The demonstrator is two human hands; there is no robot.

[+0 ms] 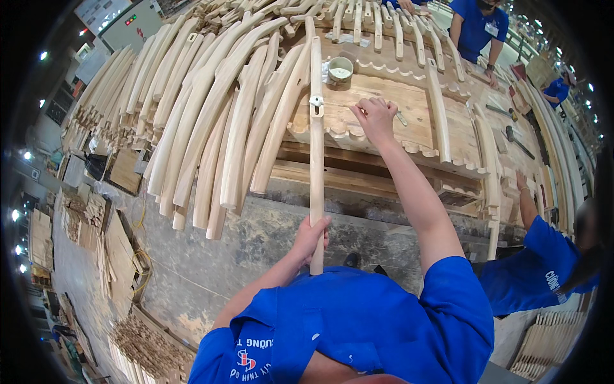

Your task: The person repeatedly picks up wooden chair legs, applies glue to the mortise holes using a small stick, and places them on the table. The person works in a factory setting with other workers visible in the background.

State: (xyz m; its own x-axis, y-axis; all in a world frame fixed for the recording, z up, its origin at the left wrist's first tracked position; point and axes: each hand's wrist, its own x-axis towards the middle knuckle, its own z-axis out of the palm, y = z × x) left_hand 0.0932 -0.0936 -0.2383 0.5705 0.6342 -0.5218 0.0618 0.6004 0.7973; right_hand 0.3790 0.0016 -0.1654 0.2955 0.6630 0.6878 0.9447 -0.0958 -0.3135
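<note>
My left hand (310, 240) is wrapped round the lower part of a long, pale wooden chair leg (317, 169), which points away from me over the bench edge. White paste, looking like glue, sits by a slot in its upper part. Over the bench, my right hand (376, 118) is closed, its fingers bent in. A slim stick-like tool (401, 118) pokes out at that hand's right side; most of it is hidden. Beyond the right hand stands a round cup (340, 69) of whitish paste.
Many curved wooden parts (211, 109) are piled on the left, their ends overhanging. Wavy-edged boards (384, 137) lie across the bench. Hammers (519, 142) rest at the right. A co-worker in blue (543, 269) reaches in at the right; another person (480, 29) stands across the bench.
</note>
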